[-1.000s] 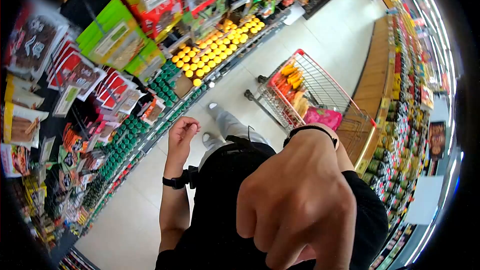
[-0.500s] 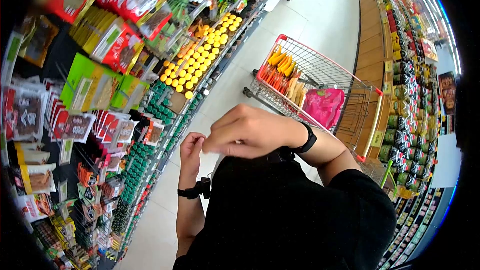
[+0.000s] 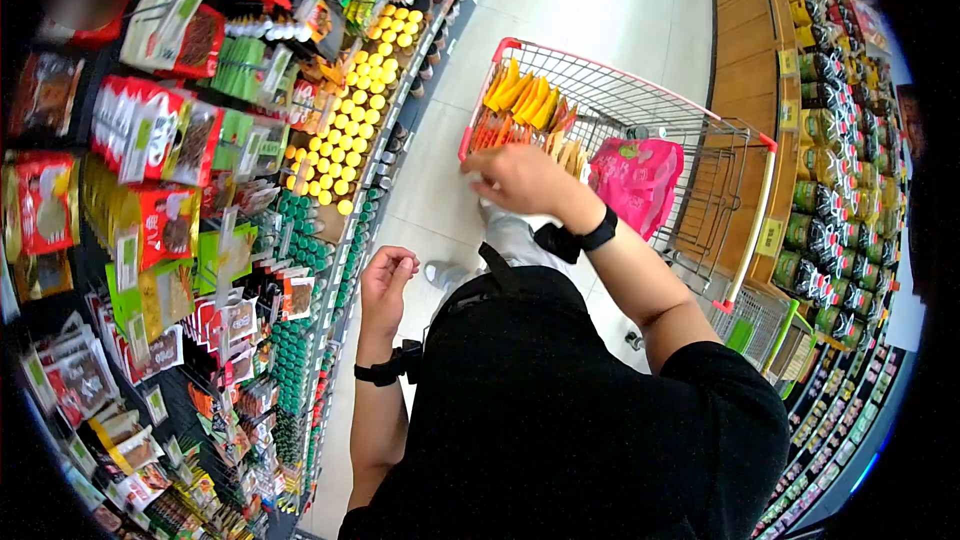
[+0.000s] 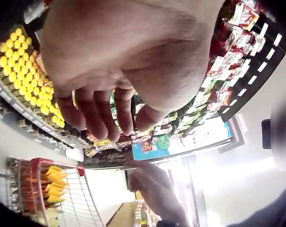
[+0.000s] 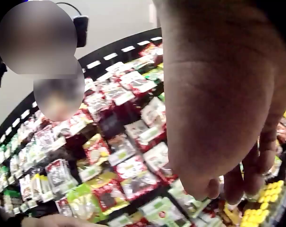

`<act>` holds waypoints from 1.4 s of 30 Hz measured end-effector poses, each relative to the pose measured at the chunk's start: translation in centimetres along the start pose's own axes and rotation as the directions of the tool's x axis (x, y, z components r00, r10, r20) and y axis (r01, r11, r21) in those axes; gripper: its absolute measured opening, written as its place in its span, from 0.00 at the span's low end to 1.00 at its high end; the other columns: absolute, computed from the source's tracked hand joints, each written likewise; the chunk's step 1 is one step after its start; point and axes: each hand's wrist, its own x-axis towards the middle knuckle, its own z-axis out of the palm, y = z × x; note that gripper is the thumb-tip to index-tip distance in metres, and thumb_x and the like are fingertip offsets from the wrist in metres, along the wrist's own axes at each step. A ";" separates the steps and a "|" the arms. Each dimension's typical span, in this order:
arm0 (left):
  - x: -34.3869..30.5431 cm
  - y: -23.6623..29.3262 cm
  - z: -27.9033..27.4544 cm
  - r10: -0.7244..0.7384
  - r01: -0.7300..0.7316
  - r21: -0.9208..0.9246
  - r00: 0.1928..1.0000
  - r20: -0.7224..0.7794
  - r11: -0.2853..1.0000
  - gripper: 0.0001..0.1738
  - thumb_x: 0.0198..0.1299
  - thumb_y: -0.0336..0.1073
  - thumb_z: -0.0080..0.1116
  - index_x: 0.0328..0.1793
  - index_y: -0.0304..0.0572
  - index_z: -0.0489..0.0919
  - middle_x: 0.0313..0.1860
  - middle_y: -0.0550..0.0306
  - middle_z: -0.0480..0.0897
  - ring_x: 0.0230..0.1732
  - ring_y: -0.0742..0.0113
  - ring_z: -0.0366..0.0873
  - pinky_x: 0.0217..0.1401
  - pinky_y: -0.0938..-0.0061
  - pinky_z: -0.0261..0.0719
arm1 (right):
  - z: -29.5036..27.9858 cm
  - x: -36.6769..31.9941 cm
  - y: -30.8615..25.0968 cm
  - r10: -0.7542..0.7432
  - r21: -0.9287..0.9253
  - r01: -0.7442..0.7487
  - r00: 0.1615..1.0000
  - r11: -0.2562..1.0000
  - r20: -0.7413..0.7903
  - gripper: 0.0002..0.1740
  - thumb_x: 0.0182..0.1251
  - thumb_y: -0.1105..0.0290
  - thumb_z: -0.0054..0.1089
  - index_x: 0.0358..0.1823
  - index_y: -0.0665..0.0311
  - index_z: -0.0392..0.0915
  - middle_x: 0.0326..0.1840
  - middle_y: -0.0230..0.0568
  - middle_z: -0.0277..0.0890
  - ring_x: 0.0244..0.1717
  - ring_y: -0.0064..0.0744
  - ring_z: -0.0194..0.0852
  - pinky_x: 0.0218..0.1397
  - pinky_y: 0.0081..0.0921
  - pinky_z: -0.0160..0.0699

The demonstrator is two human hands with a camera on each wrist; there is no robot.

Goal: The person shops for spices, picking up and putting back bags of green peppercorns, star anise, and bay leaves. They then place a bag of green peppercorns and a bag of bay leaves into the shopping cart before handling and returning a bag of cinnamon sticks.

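My left hand (image 3: 385, 290) is held low beside the shelf of bottles, palm turned inward and fingers loosely bent around nothing. In the left wrist view its relaxed fingers (image 4: 98, 116) hang apart. My right hand (image 3: 525, 180) is out in front of my body, overlapping the near edge of the shopping cart (image 3: 640, 80) in the head view. Its fingers droop loosely and hold nothing, as the right wrist view also shows. Inside the cart stand yellow packets (image 3: 525, 100), orange-red packets (image 3: 495, 132) and a bright pink bag (image 3: 635, 180).
Hanging food packets (image 3: 150, 130) fill the rack on the left. Below them are yellow-capped bottles (image 3: 345, 130) and green-capped bottles (image 3: 295, 270). Across the aisle, jars (image 3: 825, 190) line a wood-panelled shelf (image 3: 745, 50). Another cart (image 3: 760, 325) stands behind the first.
My right hand has swung from close before the camera, past the left hand, out toward the cart. The left hand stays low by the shelf. The view has shifted, bringing the cart nearer.
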 end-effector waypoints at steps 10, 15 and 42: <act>5.8 -0.8 5.1 -0.072 0.076 0.109 0.996 -0.046 0.991 0.08 0.68 0.35 0.57 0.46 0.39 0.78 0.39 0.60 0.82 0.40 0.75 0.77 0.47 0.78 0.74 | 5.3 -5.5 28.0 0.562 0.331 -0.541 0.826 0.773 0.037 0.14 0.62 0.68 0.61 0.48 0.63 0.79 0.43 0.44 0.83 0.41 0.41 0.83 0.47 0.33 0.81; 6.4 -1.2 6.8 -0.171 0.177 0.093 0.982 -0.077 0.980 0.05 0.68 0.30 0.56 0.45 0.36 0.78 0.39 0.61 0.80 0.41 0.76 0.76 0.49 0.80 0.74 | 16.8 -12.0 48.2 0.650 -0.058 -0.648 0.758 0.760 0.048 0.21 0.58 0.68 0.54 0.53 0.66 0.79 0.45 0.56 0.84 0.51 0.51 0.82 0.54 0.39 0.78; 5.4 -3.7 6.1 -0.210 0.231 0.221 0.971 -0.115 0.947 0.09 0.67 0.35 0.59 0.47 0.39 0.79 0.39 0.64 0.80 0.42 0.77 0.76 0.47 0.80 0.74 | 9.0 -8.3 40.3 0.773 0.206 -0.779 0.476 0.592 -0.420 0.21 0.66 0.53 0.60 0.37 0.66 0.86 0.31 0.53 0.84 0.35 0.51 0.85 0.40 0.42 0.79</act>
